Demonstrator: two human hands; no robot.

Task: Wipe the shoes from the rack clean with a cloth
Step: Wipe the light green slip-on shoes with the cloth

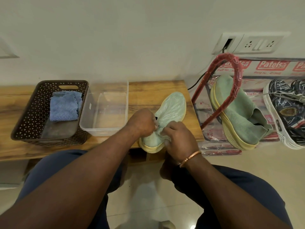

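Mint knit shoe [172, 108], thick yellow sole, lies on the grained wood bench [148, 90]; left hand [143, 123] and right hand [179, 140] pinch its soft collar.

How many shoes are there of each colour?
Green: 2, the held shoe and the racked green shoe
Dark patterned: 2, the near dark shoe and the far dark shoe, partly cut off
Total: 4

White wall [115, 38], wood bench [148, 90], glossy tile floor [272, 162], socket plate [257, 43] upper rt
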